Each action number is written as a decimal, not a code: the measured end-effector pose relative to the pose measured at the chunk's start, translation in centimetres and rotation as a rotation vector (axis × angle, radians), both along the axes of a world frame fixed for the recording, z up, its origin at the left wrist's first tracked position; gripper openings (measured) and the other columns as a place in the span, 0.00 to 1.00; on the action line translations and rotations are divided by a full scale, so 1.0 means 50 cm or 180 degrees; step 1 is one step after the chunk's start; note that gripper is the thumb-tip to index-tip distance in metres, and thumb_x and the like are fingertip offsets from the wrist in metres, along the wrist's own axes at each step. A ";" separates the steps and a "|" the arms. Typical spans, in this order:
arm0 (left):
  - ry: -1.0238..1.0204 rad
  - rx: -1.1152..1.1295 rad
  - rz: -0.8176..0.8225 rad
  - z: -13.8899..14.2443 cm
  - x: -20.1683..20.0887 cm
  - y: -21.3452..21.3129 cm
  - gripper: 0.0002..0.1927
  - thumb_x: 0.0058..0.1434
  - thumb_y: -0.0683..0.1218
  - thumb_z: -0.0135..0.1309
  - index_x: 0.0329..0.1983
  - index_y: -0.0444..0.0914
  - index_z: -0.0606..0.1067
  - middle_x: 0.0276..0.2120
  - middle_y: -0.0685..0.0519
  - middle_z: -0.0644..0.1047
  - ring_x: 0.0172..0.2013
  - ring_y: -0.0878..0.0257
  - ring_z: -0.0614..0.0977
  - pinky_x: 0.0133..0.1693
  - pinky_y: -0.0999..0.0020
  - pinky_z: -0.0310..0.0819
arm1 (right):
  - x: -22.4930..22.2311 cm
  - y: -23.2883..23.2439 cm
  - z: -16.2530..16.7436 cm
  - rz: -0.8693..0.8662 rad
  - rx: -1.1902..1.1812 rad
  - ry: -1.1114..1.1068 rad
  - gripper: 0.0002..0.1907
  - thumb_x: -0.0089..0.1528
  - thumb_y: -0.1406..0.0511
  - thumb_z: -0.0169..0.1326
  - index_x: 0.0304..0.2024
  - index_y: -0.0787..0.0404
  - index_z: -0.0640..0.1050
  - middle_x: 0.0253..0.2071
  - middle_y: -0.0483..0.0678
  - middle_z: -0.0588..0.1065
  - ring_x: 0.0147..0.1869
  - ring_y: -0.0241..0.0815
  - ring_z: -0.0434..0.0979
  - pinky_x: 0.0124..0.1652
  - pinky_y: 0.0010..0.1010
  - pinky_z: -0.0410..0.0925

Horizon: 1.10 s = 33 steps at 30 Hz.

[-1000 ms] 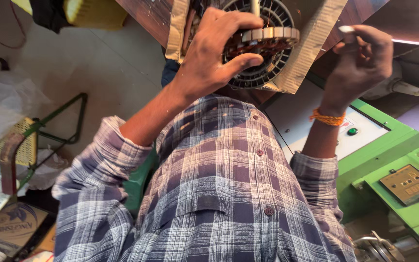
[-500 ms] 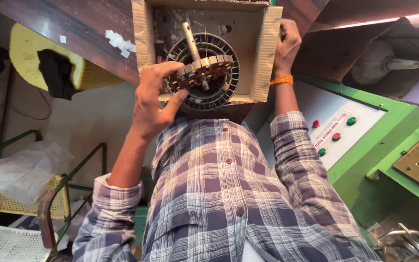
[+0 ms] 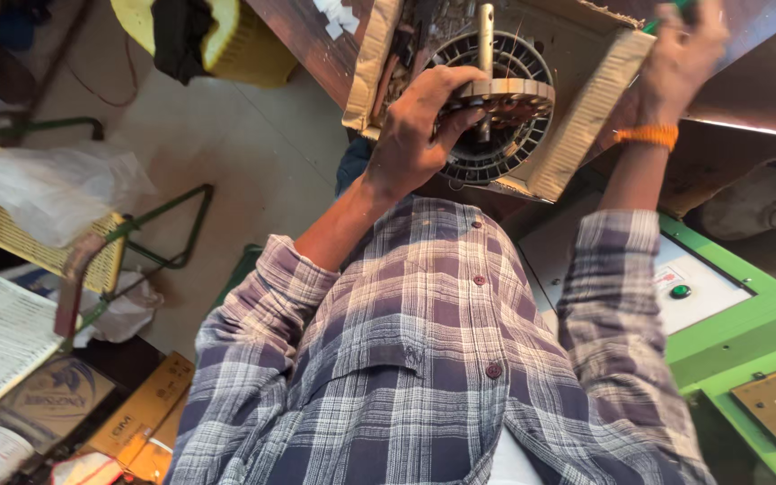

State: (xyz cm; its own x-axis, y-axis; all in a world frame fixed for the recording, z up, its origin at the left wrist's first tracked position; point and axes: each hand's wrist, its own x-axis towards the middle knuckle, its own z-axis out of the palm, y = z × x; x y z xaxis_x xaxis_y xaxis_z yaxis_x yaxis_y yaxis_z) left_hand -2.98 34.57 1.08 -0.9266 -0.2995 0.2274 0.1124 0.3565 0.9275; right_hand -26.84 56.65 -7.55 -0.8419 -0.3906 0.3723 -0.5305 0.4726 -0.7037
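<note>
1. The left hand [image 3: 419,126] is wrapped around a round metal motor part with copper wire coils [image 3: 500,99]. The fingers [image 3: 446,90] curl over its rim and the thumb presses from the other side, so it is held tight.

2. A thin silver metal rod [image 3: 486,36] sticks out of the middle of the round part.

3. The round part sits just in front of a bigger round black ring with many thin ribs [image 3: 505,148]. I cannot tell if the two touch.

4. The black ring lies inside an open brown cardboard box [image 3: 586,108], which rests on a dark brown wooden top [image 3: 303,36].

5. The right hand [image 3: 684,54] is up at the far corner of the box. Its fingers are bent and close together around something small and green [image 3: 662,20]. It is too blurry to tell what that is.

6. An orange band [image 3: 647,135] goes around the right wrist.

7. Both arms wear a blue and white checked shirt [image 3: 442,359].

8. A green machine with a round green button [image 3: 747,341] stands on the right side.

9. On the left side are a yellow woven chair with a clear plastic bag on it [image 3: 38,207] and some flat cardboard boxes [image 3: 136,418] on the floor.
</note>
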 end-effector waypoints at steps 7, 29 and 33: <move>-0.0030 -0.0275 -0.0260 0.020 0.002 -0.028 0.18 0.68 0.40 0.63 0.58 0.39 0.72 0.49 0.51 0.78 0.52 0.53 0.81 0.57 0.60 0.74 | 0.154 0.057 0.174 -0.0085 -0.2074 -0.1418 0.15 0.76 0.68 0.57 0.60 0.57 0.66 0.45 0.54 0.79 0.43 0.48 0.86 0.43 0.35 0.81; 0.0026 -0.0005 -0.0215 -0.009 0.008 -0.016 0.20 0.67 0.41 0.62 0.60 0.41 0.71 0.52 0.53 0.77 0.49 0.54 0.76 0.55 0.59 0.72 | 0.294 -0.095 0.264 0.1214 -0.0924 -0.0544 0.39 0.73 0.79 0.65 0.72 0.48 0.55 0.49 0.61 0.74 0.47 0.51 0.81 0.49 0.36 0.80; -0.0028 0.0006 -0.0255 -0.003 0.008 -0.017 0.18 0.69 0.44 0.63 0.59 0.42 0.71 0.48 0.54 0.77 0.48 0.55 0.77 0.54 0.58 0.71 | 0.292 -0.106 0.258 0.1195 -0.0911 -0.0448 0.41 0.71 0.78 0.68 0.73 0.49 0.56 0.48 0.58 0.75 0.45 0.48 0.82 0.46 0.30 0.79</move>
